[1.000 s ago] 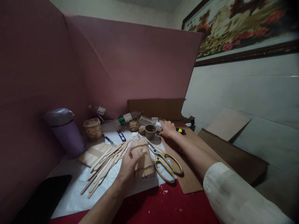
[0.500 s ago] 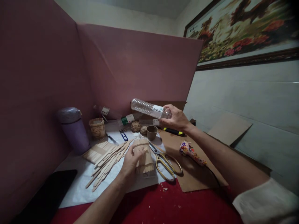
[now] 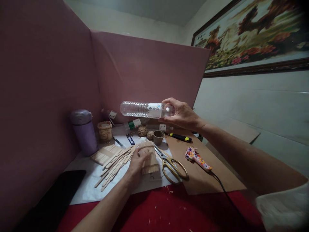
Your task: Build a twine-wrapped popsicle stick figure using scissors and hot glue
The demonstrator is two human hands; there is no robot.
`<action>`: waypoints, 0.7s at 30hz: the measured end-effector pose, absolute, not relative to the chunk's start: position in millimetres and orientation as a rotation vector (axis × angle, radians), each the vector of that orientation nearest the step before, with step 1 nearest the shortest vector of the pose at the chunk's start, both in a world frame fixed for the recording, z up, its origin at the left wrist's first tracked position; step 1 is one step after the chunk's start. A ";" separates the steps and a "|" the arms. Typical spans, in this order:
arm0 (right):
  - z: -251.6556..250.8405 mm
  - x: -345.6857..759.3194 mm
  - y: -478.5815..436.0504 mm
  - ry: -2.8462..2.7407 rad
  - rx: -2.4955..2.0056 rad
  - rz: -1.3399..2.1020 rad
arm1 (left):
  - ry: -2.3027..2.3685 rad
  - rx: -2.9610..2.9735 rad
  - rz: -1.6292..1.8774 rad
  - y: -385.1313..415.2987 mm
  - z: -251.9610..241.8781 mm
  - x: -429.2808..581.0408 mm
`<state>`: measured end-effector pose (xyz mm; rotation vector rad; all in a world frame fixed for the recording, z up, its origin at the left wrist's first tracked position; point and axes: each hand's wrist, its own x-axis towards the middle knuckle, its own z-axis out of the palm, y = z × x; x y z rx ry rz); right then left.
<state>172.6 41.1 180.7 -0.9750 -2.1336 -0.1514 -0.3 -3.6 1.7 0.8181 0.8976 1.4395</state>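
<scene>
My right hand (image 3: 180, 112) grips a clear plastic bottle (image 3: 135, 109) by its neck end, holding it sideways above the table with its ribbed base pointing left. Its white label faces me. Low on the white paper, my left hand (image 3: 137, 162) is closed around a small container covered with wooden craft sticks (image 3: 150, 161); part of it is behind my fingers. Gold-handled scissors (image 3: 172, 166) lie just right of that container. Loose craft sticks (image 3: 113, 169) fan out to the left of my left hand.
A floral glue gun (image 3: 198, 159) with a black cord rests on cardboard (image 3: 217, 180). Behind stand a brown cup (image 3: 158, 138), twine balls (image 3: 142, 130), a yellow-black utility knife (image 3: 180, 137) and more bottles (image 3: 135, 123). At left are a purple tumbler (image 3: 84, 132) and a stick-covered pot (image 3: 105, 131).
My right hand has brought the bottle left and turned it nearly level. The container in my left hand has tilted slightly. The camera view has shifted a little.
</scene>
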 end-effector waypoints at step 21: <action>185.7 144.1 65.5 -2.370 -1.159 -0.666 | 0.824 0.898 1.415 -6.3 -4.6 -2.8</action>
